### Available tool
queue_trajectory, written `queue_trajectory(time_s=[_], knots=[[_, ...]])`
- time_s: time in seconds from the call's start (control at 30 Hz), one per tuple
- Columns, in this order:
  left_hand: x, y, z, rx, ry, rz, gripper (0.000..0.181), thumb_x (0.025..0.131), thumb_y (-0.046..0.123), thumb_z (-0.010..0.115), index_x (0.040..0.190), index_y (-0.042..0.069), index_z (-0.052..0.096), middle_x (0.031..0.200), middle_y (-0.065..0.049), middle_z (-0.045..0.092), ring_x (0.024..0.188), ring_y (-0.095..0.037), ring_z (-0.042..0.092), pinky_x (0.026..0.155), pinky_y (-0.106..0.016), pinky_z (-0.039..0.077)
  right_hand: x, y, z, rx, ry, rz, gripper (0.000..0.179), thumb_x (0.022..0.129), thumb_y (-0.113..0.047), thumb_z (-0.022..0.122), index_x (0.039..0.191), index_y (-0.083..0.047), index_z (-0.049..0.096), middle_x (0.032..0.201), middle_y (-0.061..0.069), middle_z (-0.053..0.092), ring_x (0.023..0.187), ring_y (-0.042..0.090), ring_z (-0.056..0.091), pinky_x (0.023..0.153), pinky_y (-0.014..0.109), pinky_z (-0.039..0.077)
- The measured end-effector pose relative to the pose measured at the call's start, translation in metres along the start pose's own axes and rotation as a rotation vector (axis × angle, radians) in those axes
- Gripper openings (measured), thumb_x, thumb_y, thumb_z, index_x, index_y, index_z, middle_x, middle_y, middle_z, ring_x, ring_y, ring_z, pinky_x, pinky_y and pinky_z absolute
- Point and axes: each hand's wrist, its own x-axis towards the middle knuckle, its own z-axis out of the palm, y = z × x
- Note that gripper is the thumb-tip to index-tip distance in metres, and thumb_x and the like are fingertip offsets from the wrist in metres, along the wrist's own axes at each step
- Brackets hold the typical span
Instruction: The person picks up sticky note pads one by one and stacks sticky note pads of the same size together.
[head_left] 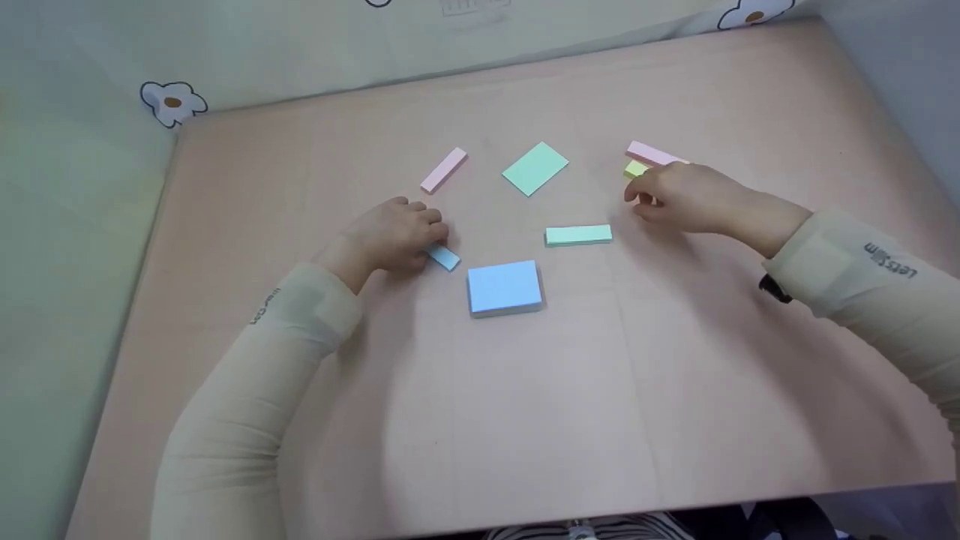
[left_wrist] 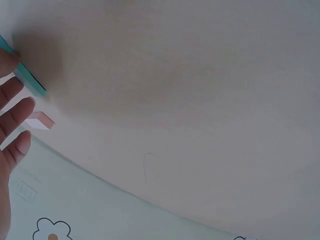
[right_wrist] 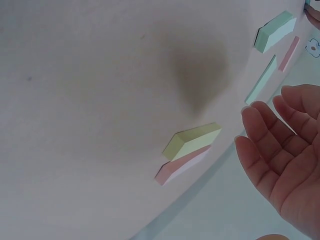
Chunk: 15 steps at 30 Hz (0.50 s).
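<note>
My left hand point(head_left: 394, 234) pinches a narrow blue sticky-note pad point(head_left: 444, 258), whose free end points toward the larger blue sticky-note pad point(head_left: 504, 286). In the left wrist view the narrow pad point(left_wrist: 31, 80) lies between thumb and fingers, partly cut off by the frame's edge. My right hand point(head_left: 686, 199) is over the table's right part, its fingers loosely bent and holding nothing. Beside it lie a yellow sticky-note pad point(right_wrist: 192, 142) and a pink one point(right_wrist: 182, 166) side by side; in the head view the hand partly covers both.
A narrow green pad point(head_left: 578, 235) lies near the middle. Farther back are a flat green rectangular pad point(head_left: 535, 169) and a narrow pink pad point(head_left: 444, 170). Fabric with flower prints point(head_left: 173, 103) borders the table point(head_left: 540, 420) at the back.
</note>
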Motion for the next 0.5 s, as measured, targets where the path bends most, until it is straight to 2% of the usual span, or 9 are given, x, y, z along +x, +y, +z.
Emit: queue_trajectory(time_s=[0.13, 0.23, 0.4, 0.5], knots=[[0.0, 0.001, 0.002, -0.054, 0.025, -0.046, 0.017, 0.08, 0.011, 0.056, 0.096, 0.008, 0.06, 0.089, -0.007, 0.058, 0.079, -0.023, 0.053, 0.083, -0.04, 0.044, 0.0, 0.0, 0.0, -0.009, -0.005, -0.009, 0.021, 0.085, -0.005, 0.053, 0.103, 0.001, 0.063, 0.087, 0.012, 0.064, 0.074, 0.021, 0.055, 0.069, 0.04, 0.045], [0.001, 0.004, 0.003, -0.094, 0.02, -0.1, 0.017, 0.078, 0.013, 0.055, 0.094, 0.007, 0.058, 0.084, -0.006, 0.055, 0.073, -0.023, 0.051, 0.075, -0.038, 0.044, 0.0, 0.0, -0.001, -0.014, -0.012, -0.008, 0.022, 0.086, -0.006, 0.052, 0.103, 0.001, 0.063, 0.088, 0.012, 0.064, 0.075, 0.021, 0.055, 0.069, 0.04, 0.045], [0.005, 0.009, 0.0, -0.209, -0.057, -0.264, 0.023, 0.079, 0.018, 0.054, 0.099, 0.007, 0.056, 0.085, -0.006, 0.054, 0.075, -0.023, 0.048, 0.074, -0.035, 0.042, 0.001, 0.0, -0.001, -0.017, -0.013, -0.012, 0.021, 0.085, -0.005, 0.052, 0.103, 0.001, 0.063, 0.087, 0.012, 0.064, 0.074, 0.021, 0.055, 0.069, 0.04, 0.045], [0.006, 0.011, -0.001, -0.262, -0.088, -0.336, 0.024, 0.08, 0.021, 0.053, 0.1, 0.009, 0.055, 0.087, -0.006, 0.055, 0.078, -0.023, 0.049, 0.075, -0.034, 0.042, 0.002, -0.001, -0.001, -0.019, -0.01, -0.021, 0.021, 0.085, -0.004, 0.052, 0.102, 0.001, 0.063, 0.086, 0.011, 0.064, 0.073, 0.021, 0.055, 0.069, 0.039, 0.045]])
